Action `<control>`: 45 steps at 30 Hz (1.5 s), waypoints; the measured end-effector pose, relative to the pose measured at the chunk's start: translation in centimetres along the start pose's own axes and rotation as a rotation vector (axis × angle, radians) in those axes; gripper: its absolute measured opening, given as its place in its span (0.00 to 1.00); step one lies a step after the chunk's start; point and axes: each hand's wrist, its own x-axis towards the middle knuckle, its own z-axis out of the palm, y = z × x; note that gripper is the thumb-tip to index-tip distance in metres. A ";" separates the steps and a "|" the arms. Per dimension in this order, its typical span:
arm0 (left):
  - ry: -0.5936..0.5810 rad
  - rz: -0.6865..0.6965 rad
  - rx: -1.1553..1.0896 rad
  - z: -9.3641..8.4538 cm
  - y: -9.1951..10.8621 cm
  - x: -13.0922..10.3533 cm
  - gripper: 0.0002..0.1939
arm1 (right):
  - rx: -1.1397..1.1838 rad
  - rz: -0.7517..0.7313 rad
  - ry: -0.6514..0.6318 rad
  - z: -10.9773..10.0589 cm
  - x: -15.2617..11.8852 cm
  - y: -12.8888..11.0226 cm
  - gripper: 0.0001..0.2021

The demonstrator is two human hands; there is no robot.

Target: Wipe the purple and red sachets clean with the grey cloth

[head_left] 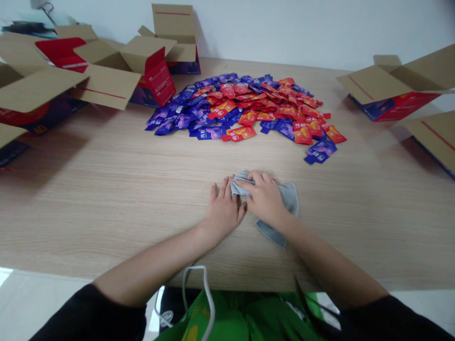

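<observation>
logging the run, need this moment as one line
left hand: palm down on table | right hand: holding grey cloth | packets: heaped beyond hands | boxes: flaps open, both sides

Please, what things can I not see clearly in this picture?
Head view:
grey cloth: middle part, covered by the right hand
packet pile: lower packets, buried under upper ones
nearest right-side box: cut off by the picture's edge
white print on red flap: too small

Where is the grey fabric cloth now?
In the head view, the cloth lies just right of centre on the pale wood-grain table, partly under the right hand.
</observation>
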 end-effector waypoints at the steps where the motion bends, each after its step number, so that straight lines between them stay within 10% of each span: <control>1: -0.001 -0.010 0.001 0.0 0.1 0.0 0.34 | 0.010 0.032 -0.009 -0.3 0.0 0.4 0.23; 15: 0.012 -0.002 -0.005 0.0 -0.1 0.1 0.35 | 0.249 0.307 -0.163 -2.7 -0.2 11.2 0.15; 21: 0.059 0.027 -0.015 0.2 -0.5 0.2 0.36 | 0.532 0.155 0.123 -1.8 -0.1 7.4 0.18; 26: 0.057 0.016 -0.013 -0.3 -0.5 0.2 0.35 | 0.348 0.005 0.032 -0.6 -0.7 3.5 0.20; 37: 0.050 0.025 0.000 -0.5 -0.5 0.6 0.34 | 0.347 0.145 -0.179 -3.7 -1.0 9.5 0.13; 45: 0.080 0.040 0.003 -0.5 -0.5 0.5 0.34 | 0.401 0.028 0.135 -1.8 -1.1 4.3 0.17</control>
